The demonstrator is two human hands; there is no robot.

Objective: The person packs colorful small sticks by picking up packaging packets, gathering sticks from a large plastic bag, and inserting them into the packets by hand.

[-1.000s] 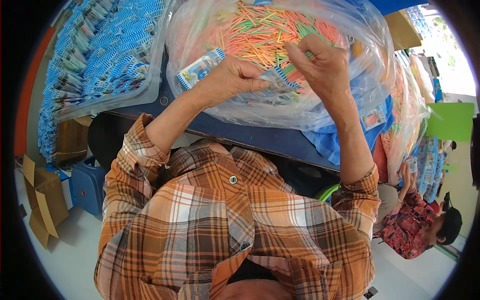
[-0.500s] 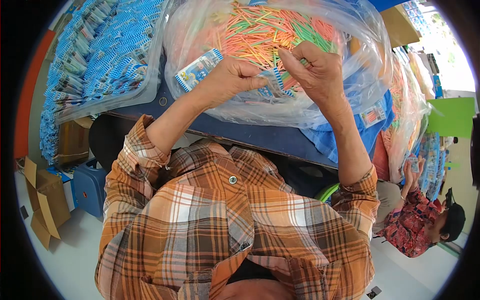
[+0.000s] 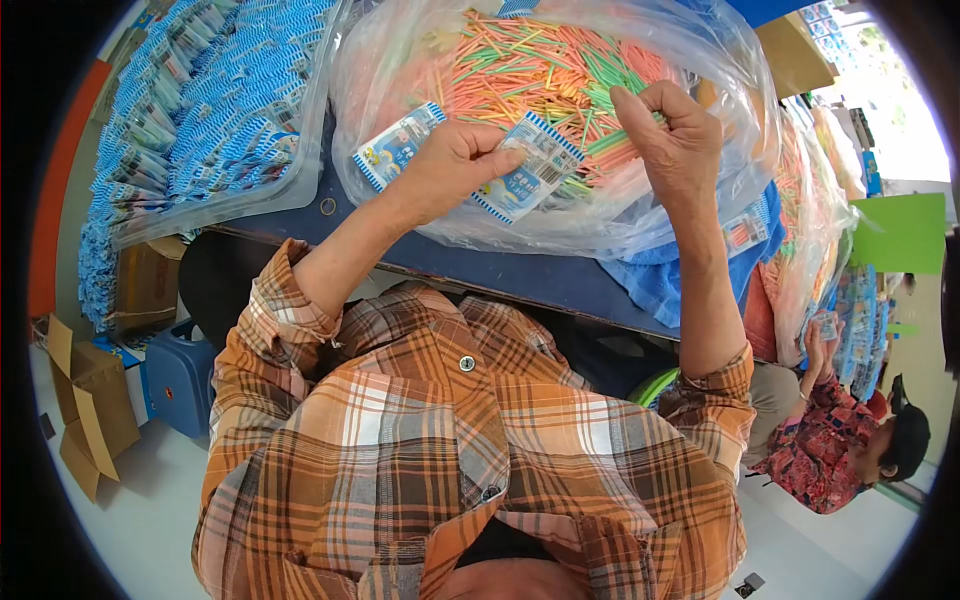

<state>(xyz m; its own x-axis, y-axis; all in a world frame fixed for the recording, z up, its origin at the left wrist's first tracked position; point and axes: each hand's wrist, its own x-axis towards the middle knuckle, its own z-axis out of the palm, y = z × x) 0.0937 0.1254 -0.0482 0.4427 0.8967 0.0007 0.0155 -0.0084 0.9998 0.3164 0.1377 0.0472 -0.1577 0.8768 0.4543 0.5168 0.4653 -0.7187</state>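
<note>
My left hand pinches a blue-and-white printed packet between thumb and finger, over the near part of a large clear plastic bag. A second packet lies at an angle beside that hand, partly behind it. Many thin pink, green and yellow sticks fill the bag. To the right, my right hand is raised over the sticks with its fingers closed; thin sticks show by its fingertips, but which of them it holds is hard to make out.
A clear tub heaped with blue packets stands at the left. A blue cloth and another packet lie right of the bag. A co-worker sits at the far right. An open cardboard box is on the floor.
The packet in my left hand has turned and now shows its printed face. My right hand has moved right, away from it.
</note>
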